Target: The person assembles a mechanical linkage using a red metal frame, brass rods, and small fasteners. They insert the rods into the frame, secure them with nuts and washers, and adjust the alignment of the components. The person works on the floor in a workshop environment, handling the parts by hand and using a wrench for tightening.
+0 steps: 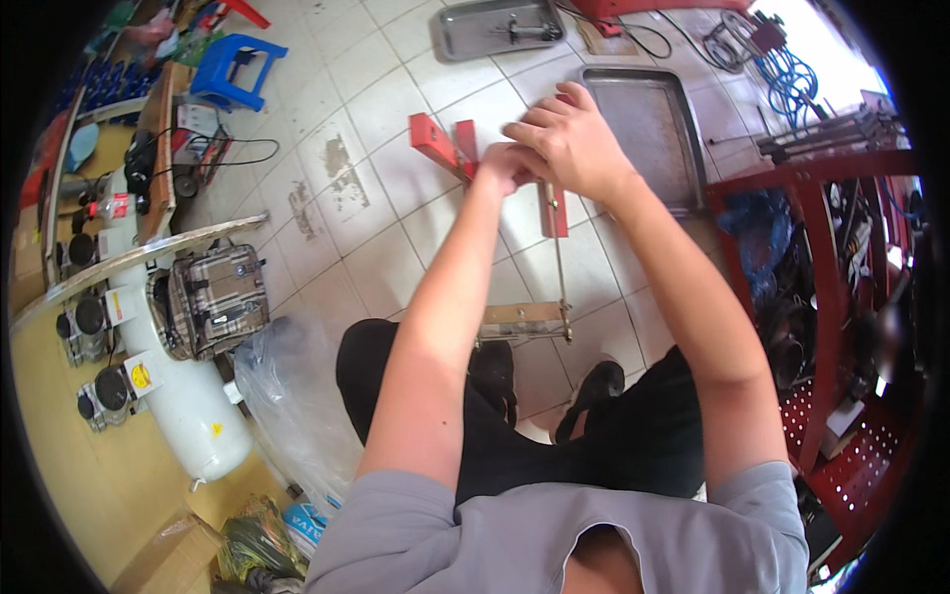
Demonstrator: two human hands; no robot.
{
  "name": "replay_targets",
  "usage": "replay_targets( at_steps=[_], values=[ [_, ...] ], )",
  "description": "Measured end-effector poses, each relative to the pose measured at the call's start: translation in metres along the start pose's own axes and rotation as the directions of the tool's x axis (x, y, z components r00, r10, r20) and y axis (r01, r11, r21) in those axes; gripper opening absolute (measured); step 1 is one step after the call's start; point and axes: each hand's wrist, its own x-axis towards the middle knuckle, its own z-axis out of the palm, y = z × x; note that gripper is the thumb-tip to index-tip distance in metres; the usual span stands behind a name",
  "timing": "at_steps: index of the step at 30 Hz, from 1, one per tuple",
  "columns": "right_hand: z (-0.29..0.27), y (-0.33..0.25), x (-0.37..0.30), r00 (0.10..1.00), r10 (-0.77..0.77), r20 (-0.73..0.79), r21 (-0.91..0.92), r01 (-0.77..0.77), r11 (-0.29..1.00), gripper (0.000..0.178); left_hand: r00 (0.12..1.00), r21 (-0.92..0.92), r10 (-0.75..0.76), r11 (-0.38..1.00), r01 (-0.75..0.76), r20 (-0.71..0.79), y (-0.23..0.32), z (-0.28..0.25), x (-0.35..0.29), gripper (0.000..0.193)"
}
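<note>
My two hands meet above a red metal stand (433, 140) that rises from the floor in front of me. My left hand (507, 166) is closed, its fingers mostly covered by my other hand. Over it, my right hand (579, 148) has its fingers bent inward; what either one grips is hidden. Below them another red bar (555, 212) of the stand shows. A thin metal rod (562, 272) runs from near it down to a flat tan piece (522, 314), which lies crosswise just ahead of my shoes (594, 391).
Beyond my hands, a large grey tray (685, 148) and a smaller tray (465, 35) with a metal part lie on the tiles. A blue stool (236, 71), plaid bag (216, 300) and white tank (188, 411) stand left. A red rack (816, 287) crowds the right.
</note>
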Motion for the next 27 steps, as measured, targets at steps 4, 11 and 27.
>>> replay_targets(
  at_steps=[4, 11, 27],
  values=[
    [0.004, 0.019, 0.025, 0.994, 0.018, 0.109, -0.025, -0.015, 1.000, 0.014, 0.978, 0.196, -0.078, 0.974, 0.116, -0.192, 0.006, 0.014, -0.010, 0.015],
    [0.018, 0.024, 0.062, 0.816, 0.385, 0.431, 0.007, -0.430, 0.903, 0.020, 0.946, 0.377, 0.283, 0.903, -0.207, -0.157, -0.013, 0.018, -0.026, 0.024],
    [0.013, 0.023, 0.054, 0.615, 0.767, 0.184, 0.499, -0.731, 0.466, 0.044, 0.992, 0.837, 0.093, 0.534, -0.122, 0.086, 0.000, 0.011, 0.012, 0.039]
  ],
)
